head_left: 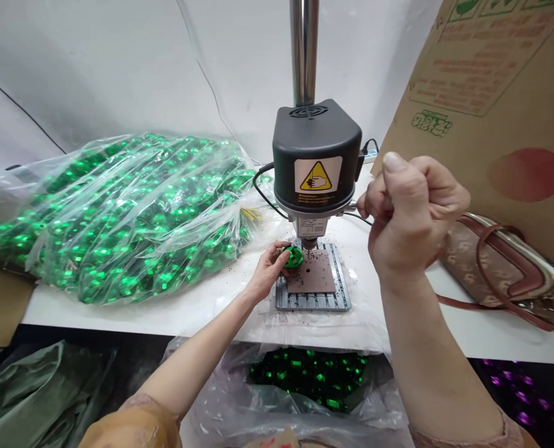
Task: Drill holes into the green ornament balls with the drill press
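Observation:
Pinched in the fingers of my left hand point(272, 267) is a shiny green faceted ball point(294, 257), held at the left side of the drill bit. Whether the bit touches the ball I cannot make out. Above it stands a small black bench drill press point(316, 155) with a yellow warning label. My right hand point(414, 214) is closed in a raised fist at the drill's right side, around the feed lever point(352, 208), most of which is hidden by the fingers. Under the bit, a brown board point(311, 274) with a dark hole lies on the slotted metal base point(314, 305).
A large clear bag of green balls point(132, 218) fills the left of the white table point(188, 320). An open bag of green balls point(309, 373) sits below the front edge. At right are a handbag point(495, 267) and a cardboard box point(491, 93). Dark shavings litter the base.

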Motion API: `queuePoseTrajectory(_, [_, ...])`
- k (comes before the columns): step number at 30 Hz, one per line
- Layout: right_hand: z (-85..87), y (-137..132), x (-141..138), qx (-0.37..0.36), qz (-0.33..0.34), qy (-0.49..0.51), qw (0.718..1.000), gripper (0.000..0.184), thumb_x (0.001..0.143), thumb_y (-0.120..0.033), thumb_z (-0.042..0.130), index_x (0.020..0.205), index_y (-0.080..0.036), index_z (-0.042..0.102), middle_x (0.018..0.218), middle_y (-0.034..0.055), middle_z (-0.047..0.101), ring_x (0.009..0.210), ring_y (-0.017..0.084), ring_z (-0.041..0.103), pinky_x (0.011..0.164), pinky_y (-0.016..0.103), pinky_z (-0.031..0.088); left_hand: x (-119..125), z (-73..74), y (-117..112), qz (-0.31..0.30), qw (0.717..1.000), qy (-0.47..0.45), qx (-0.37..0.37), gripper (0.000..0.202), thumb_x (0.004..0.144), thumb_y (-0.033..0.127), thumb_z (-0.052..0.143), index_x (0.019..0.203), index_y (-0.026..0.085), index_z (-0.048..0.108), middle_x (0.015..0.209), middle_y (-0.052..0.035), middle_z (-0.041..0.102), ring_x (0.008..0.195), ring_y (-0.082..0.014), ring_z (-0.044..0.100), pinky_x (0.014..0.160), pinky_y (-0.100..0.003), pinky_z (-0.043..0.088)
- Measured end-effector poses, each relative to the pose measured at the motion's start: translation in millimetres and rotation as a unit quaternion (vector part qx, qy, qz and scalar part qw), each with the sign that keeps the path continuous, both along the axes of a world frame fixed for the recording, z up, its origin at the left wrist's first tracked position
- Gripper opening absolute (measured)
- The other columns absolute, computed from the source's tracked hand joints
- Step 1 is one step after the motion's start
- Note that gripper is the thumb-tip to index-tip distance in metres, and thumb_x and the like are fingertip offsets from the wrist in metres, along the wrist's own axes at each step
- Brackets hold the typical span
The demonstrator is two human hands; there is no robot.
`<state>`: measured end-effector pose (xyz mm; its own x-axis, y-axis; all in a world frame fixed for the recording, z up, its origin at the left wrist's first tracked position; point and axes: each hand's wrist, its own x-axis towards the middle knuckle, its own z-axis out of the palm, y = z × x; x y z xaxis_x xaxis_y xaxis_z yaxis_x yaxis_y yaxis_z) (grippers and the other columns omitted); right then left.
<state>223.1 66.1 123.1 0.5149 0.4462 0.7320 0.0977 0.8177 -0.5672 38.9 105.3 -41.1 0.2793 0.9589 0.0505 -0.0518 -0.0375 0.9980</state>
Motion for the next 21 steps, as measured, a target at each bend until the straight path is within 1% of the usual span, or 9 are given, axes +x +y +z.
queuePoseTrajectory(2, [-0.8,0.3,0.4,-0.001,-0.012,-0.019,1.0,0.045,0.09,-0.028,0.061,0.056,-0.02,0.033,0.046,-0.0073,0.031,0.042,0.004,0.033,0.047,0.025,0.03,2.9,-1.3,0.6,0.008,1.0,0.013,0.014,0.055,0.08,0.061,0.072,0.113,0.019,0.062,0.085,-0.0016,0.062,0.067,-0.0109,0.055,0.05,-0.02,0.044])
queuePoseTrajectory(4, [-1.4,0.8,0.6,-0.001,-0.022,-0.028,0.999,0.047,0.091,-0.03,0.059,0.056,-0.02,0.031,0.046,-0.0069,0.031,0.043,0.004,0.032,0.047,0.025,0.03,6.0,-2.7,1.3,0.007,0.999,0.029,0.03,0.053,0.08,0.06,0.072,0.112,0.019,0.063,0.086,-0.0017,0.063,0.063,-0.0104,0.053,0.05,-0.021,0.043])
queuePoseTrajectory(6, [-1.9,1.3,0.7,0.0,-0.021,-0.026,0.999,0.046,0.092,-0.029,0.059,0.056,-0.02,0.031,0.046,-0.0066,0.032,0.043,0.004,0.032,0.048,0.025,0.031,9.7,-4.3,1.8,0.012,0.997,0.043,0.058,0.048,0.081,0.057,0.072,0.109,0.02,0.065,0.089,-0.0023,0.066,0.067,-0.0112,0.055,0.058,-0.023,0.046])
queuePoseTrajectory(8, [-2.1,1.5,0.6,0.003,-0.014,-0.023,1.0,0.046,0.092,-0.028,0.058,0.056,-0.02,0.032,0.046,-0.0066,0.031,0.044,0.004,0.031,0.048,0.025,0.03,13.8,-6.2,1.7,0.02,0.994,0.054,0.089,0.043,0.081,0.054,0.073,0.106,0.02,0.066,0.094,-0.003,0.068,0.076,-0.0131,0.059,0.069,-0.025,0.049])
queuePoseTrajectory(10, [-2.3,1.6,0.3,0.004,-0.011,-0.025,1.0,0.046,0.092,-0.028,0.058,0.056,-0.02,0.032,0.047,-0.0066,0.031,0.044,0.004,0.031,0.048,0.025,0.03,17.7,-8.9,0.9,0.026,0.992,0.061,0.103,0.04,0.082,0.053,0.072,0.105,0.02,0.067,0.095,-0.0031,0.069,0.082,-0.0148,0.061,0.076,-0.027,0.049])
queuePoseTrajectory(16, [-1.9,0.9,-0.8,0.011,-0.012,-0.023,1.0,0.045,0.092,-0.027,0.058,0.056,-0.02,0.031,0.047,-0.0069,0.032,0.044,0.004,0.031,0.05,0.025,0.029,23.2,-18.5,-3.2,0.051,0.994,0.041,0.084,0.039,0.084,0.051,0.07,0.107,0.02,0.064,0.095,-0.0031,0.071,0.085,-0.0158,0.063,0.078,-0.027,0.048])
queuePoseTrajectory(21, [-0.3,0.4,-1.8,0.007,-0.005,-0.005,1.0,0.044,0.09,-0.025,0.06,0.055,-0.021,0.033,0.046,-0.0069,0.033,0.043,0.005,0.031,0.048,0.026,0.029,25.9,-21.8,-3.5,0.054,0.995,0.036,0.076,0.039,0.083,0.049,0.071,0.108,0.021,0.063,0.093,-0.0023,0.07,0.084,-0.016,0.063,0.079,-0.027,0.047])
